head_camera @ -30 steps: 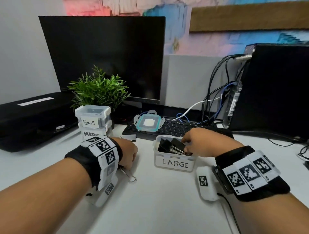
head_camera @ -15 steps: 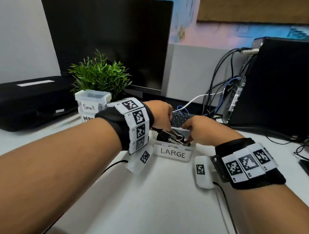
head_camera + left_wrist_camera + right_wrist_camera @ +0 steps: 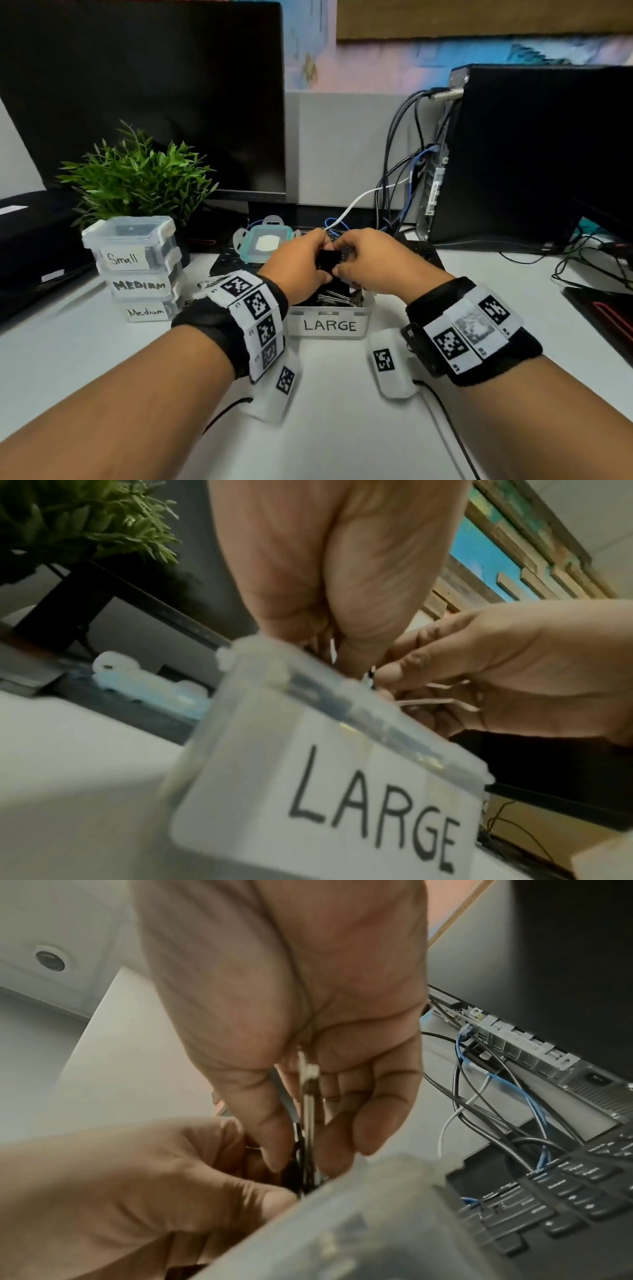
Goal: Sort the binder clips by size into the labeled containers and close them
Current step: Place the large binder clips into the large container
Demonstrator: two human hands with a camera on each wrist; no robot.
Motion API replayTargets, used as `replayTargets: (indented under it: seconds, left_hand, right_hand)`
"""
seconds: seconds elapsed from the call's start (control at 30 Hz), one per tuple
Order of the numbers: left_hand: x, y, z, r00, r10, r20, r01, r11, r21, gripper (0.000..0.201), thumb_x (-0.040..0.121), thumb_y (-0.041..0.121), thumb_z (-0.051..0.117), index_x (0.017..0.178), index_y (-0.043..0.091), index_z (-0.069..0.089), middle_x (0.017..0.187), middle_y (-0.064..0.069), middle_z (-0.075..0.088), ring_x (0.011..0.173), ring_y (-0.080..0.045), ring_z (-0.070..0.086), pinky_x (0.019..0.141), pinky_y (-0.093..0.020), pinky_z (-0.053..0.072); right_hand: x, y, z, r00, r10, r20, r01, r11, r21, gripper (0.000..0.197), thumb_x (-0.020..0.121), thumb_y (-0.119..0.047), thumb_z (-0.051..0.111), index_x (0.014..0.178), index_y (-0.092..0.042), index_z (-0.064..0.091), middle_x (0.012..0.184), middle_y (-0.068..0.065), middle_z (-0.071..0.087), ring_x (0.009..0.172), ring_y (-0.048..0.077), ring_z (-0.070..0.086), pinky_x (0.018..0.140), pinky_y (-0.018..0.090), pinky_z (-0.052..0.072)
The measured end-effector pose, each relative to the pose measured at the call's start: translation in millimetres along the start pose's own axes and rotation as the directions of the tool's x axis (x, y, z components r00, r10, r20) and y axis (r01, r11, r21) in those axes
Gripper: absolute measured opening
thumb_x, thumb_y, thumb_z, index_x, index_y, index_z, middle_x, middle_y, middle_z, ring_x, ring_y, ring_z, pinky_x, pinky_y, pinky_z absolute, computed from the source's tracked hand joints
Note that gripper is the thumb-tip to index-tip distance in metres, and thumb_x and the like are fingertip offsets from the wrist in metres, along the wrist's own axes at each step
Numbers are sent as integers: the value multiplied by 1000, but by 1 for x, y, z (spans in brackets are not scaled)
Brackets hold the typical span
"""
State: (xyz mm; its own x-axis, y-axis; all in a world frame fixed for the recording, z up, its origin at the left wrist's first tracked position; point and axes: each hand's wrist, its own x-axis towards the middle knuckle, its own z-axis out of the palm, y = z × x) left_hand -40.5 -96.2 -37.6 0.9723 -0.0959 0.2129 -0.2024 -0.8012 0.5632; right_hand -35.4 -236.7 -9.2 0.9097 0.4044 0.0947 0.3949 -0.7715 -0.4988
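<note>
Left hand [image 3: 297,270]: fingers curled, pinching the black binder clip [image 3: 328,257] at its nine o'clock side.
Right hand [image 3: 380,263]: fingers pinching the same clip from three o'clock.
Binder clip: held between both hands, just above the LARGE container [image 3: 328,323].
LARGE container: open on the bench [image 3: 342,428], more clips inside.
Lid [image 3: 265,244]: at eleven o'clock from the container, on the keyboard.

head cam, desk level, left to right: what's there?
Black case → stack of clear lidded labelled containers → teal-rimmed clear lid → open clear LARGE container → black computer tower.
</note>
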Motion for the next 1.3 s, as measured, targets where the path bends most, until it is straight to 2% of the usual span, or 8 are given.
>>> replayTargets:
  seconds: [0.2, 0.4, 0.53, 0.7, 0.87, 1.07, 1.2, 1.3]
  left_hand:
    - [-5, -16, 6, 998, -57, 32, 64, 961, -270, 51, 76, -3, 71, 112, 24, 48, 86, 5, 55, 83, -14, 56, 92, -39, 50]
    - [-8, -13, 7, 996, -43, 81, 46, 998, -36, 35, 89, 10, 60, 122, 22, 54, 119, 3, 58, 111, -13, 54, 92, -22, 41]
    - [-8, -9, 6, 992, -65, 108, 59, 997, 54, 34, 93, 13, 54, 126, 21, 52, 129, -1, 51, 117, -16, 50, 90, -22, 37]
    - [-11, -1, 3, 993, -86, 77, 80, 994, 74, 24, 92, 17, 53, 115, 17, 61, 119, -1, 54, 106, -15, 53, 81, -18, 36]
    - [-14, 5, 1, 987, -122, 104, 120, 992, 30, 24, 88, 16, 56, 111, 18, 62, 100, 4, 51, 89, -10, 49, 75, -18, 39]
    - [-16, 6, 0, 983, -145, 113, 149, 988, -25, 26, 86, 9, 53, 108, 22, 59, 104, 4, 59, 85, -11, 51, 73, -21, 40]
    - [-14, 5, 1, 981, -129, 146, 134, 991, -25, 37, 87, 2, 48, 118, 20, 54, 116, -1, 58, 94, -14, 53, 76, -24, 43]
    - [-14, 5, 0, 982, -122, 146, 143, 980, -141, 33, 94, 6, 43, 123, 19, 52, 114, -5, 58, 91, -14, 51, 79, -27, 41]
  right_hand:
    - [4, 4, 2, 999, 39, -26, -40, 997, -61, 9, 84, -16, 66, 89, -9, 63, 80, 6, 64, 76, 20, 60, 68, 30, 47]
    - [10, 11, 3, 988, 107, -111, -107, 994, 1, 9, 79, -5, 58, 86, 2, 58, 73, 11, 56, 59, 23, 49, 53, 28, 42]
    - [14, 17, 3, 976, 137, -169, -116, 985, 129, 19, 79, -5, 58, 96, -11, 51, 77, 9, 61, 65, 27, 58, 58, 32, 47]
    - [11, 15, 2, 979, 114, -169, -73, 970, 231, 46, 84, -4, 57, 115, -36, 45, 70, 2, 60, 50, 16, 55, 45, 24, 41]
    - [13, 15, 5, 988, 138, -65, -118, 961, 248, 19, 89, -3, 50, 99, -16, 60, 55, 5, 61, 42, 17, 56, 40, 22, 43]
    - [11, 15, 4, 986, 165, -4, -151, 912, 382, 14, 93, -15, 58, 93, -1, 60, 73, 18, 71, 80, 40, 69, 72, 47, 58]
    - [9, 17, 3, 988, 149, -38, -125, 922, 366, 25, 88, -23, 66, 88, 1, 62, 74, 15, 72, 71, 31, 71, 74, 51, 57]
    - [8, 16, 4, 987, 147, -68, -120, 946, 301, 29, 85, -31, 68, 74, -10, 51, 74, 13, 72, 70, 30, 71, 73, 46, 58]
